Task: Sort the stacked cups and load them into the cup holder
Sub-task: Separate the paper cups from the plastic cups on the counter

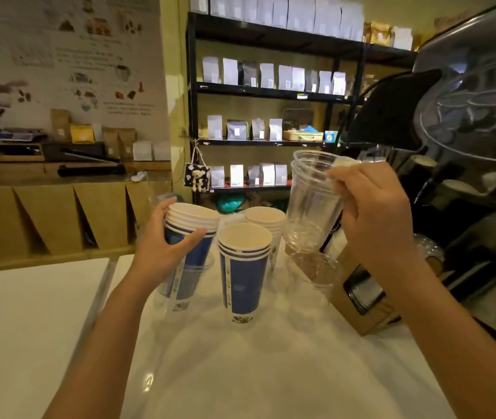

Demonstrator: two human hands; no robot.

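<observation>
Blue-and-white paper cups stand in nested stacks on the white surface point(271, 373). The left hand point(162, 249) has its grip curled round the upper part of the left stack point(190, 237), thumb on the near side and fingers behind; this stack leans slightly to the left, and its lower part sits inside a clear plastic cup point(192, 276). Just beside it, toward the middle, a second paper stack point(243, 270) stands upright and untouched. Behind that one a third paper stack point(266, 222) shows only its cream rims and a strip of wall.

The right hand point(373, 219) holds a stack of clear cups point(313, 201) in the air, its grip pinching the rim, the stack tilted with its mouth up and to the left. Below it more clear cups point(316, 267) rest on the surface, next to a brown cardboard cup holder point(358, 300) at the right edge. A dark coffee machine point(467, 146) fills the right side, and black shelves point(271, 92) of bags line the back wall.
</observation>
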